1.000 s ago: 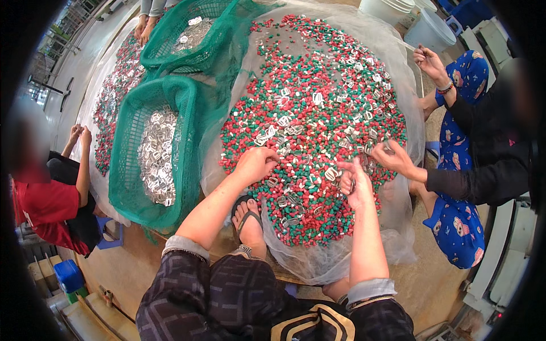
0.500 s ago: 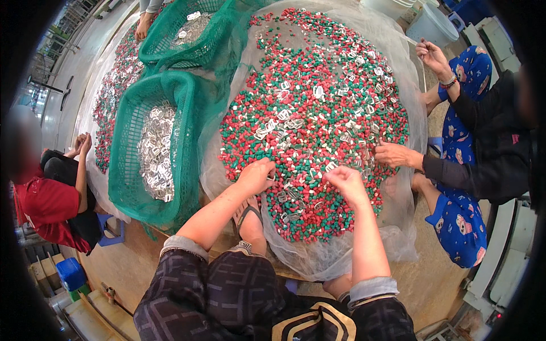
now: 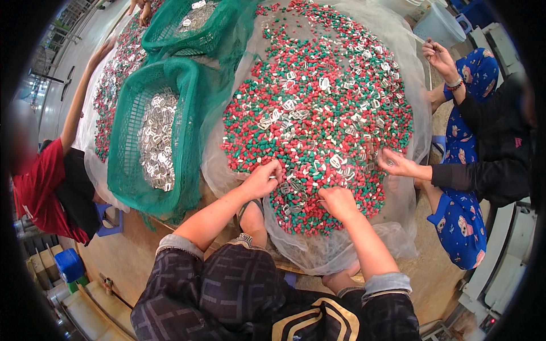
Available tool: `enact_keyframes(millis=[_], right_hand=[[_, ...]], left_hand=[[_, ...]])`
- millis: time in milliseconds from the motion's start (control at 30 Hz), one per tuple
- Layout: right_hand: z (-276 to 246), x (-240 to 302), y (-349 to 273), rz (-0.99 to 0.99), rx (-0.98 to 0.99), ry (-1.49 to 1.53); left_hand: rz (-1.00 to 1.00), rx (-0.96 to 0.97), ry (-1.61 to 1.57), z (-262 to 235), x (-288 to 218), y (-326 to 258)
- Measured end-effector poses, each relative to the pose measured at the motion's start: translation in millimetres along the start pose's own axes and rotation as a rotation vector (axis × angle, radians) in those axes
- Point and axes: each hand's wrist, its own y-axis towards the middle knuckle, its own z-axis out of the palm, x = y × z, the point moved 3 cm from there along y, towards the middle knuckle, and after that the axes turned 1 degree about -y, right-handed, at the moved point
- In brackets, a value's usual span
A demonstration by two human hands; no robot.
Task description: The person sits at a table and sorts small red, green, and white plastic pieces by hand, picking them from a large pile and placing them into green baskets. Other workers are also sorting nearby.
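Observation:
A wide heap of small red, green and white pieces (image 3: pixel 318 108) mixed with silvery metal buckles lies on a pale mesh sheet (image 3: pixel 409 227). My left hand (image 3: pixel 261 179) rests on the heap's near edge with fingers curled on a few buckles. My right hand (image 3: pixel 336 202) is a short way to its right, fingers bent down into the pieces. What each palm holds is hidden. A green net basket (image 3: pixel 122 170) with sorted silvery buckles (image 3: pixel 156 139) stands to my left.
A person in black sleeves reaches a hand (image 3: pixel 398 165) into the heap from the right. A person in red (image 3: pixel 45 176) sits at left, arm raised. A second green net basket (image 3: pixel 193 23) and a second heap (image 3: pixel 116 74) lie farther back.
Both my hands have drawn nearer to me, down to the heap's near edge. The person in red has raised an arm toward the far heap.

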Motion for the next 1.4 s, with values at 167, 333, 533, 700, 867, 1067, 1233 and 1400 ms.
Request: enact_keyframes(millis=[167,333,533,700,867,1067,1233,1400], right_hand=[[8.6,-9.4,7.7,0.071,-0.111,0.731],[6.4,6.5,6.5,0.445,0.22,1.561],[30.8,5.3,8.0,0.378,0.061,1.189],[18.2,25.2,10.7,0.497,-0.089,0.48],[16.3,37.2,7.3,0.512,-0.125,0.201],[13.1,33.0,11.6,0.584,-0.181,0.297],[11.5,16.2,19.4,0.486,-0.266,0.696],[15.7,14.8,28.7,0.361,-0.078,1.089]], left_hand=[[-0.119,0.256,0.554,18.0,-13.9,-4.2],[0.061,0.202,0.765,20.7,-16.6,-10.2],[0.038,0.149,0.701,11.8,-7.8,-8.8],[-0.026,0.032,0.292,4.1,16.2,-5.1],[-0.123,0.048,0.516,29.9,-16.8,1.5],[0.008,0.066,0.634,39.4,-7.0,5.8],[-0.239,0.218,0.116,25.4,-3.9,8.9],[-0.362,0.206,-0.149,23.8,-10.0,7.4]])
